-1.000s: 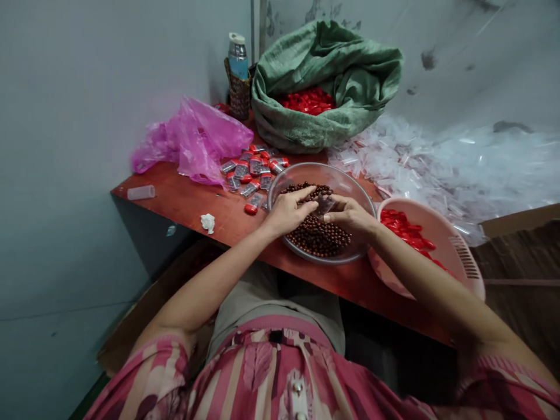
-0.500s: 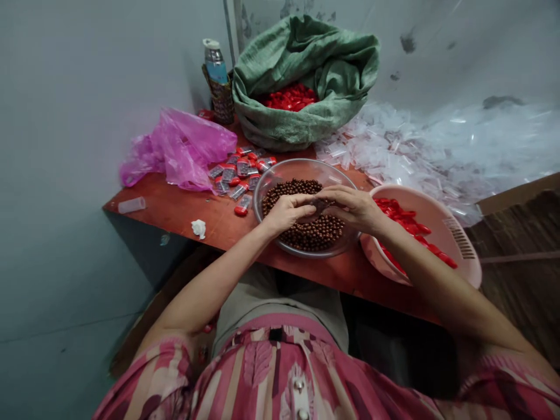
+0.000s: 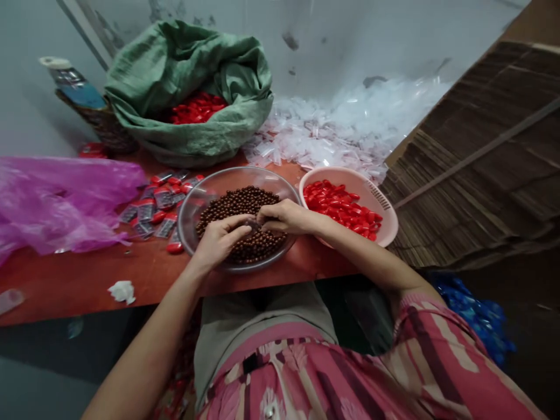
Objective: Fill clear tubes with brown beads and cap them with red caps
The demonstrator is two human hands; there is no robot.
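Note:
My left hand (image 3: 224, 238) is closed over the bowl, pinching a small clear plastic container (image 3: 252, 224) that looks dark inside. Beside it, my right hand (image 3: 284, 217) has its fingers drawn together at the container's near end; whatever they hold is hidden. Below both hands is a clear bowl (image 3: 189, 245) of brown beads (image 3: 238, 201). To the right, a pink basket (image 3: 387, 230) holds red caps (image 3: 339, 204). Left of the bowl lies a pile of small clear containers with red caps (image 3: 164, 198), dark inside.
A green sack (image 3: 192, 140) with red pieces stands behind the bowl. Clear plastic tubes (image 3: 324, 140) are heaped along the wall. A purple bag (image 3: 65, 198), crumpled tissue (image 3: 122, 291) and bottle (image 3: 74, 84) are on the left. Stacked cardboard (image 3: 481, 157) rises at right.
The view has swung to the right, so the table's things sit further left and the cardboard shows more. Both hands stay together over the bowl, with the small container between them.

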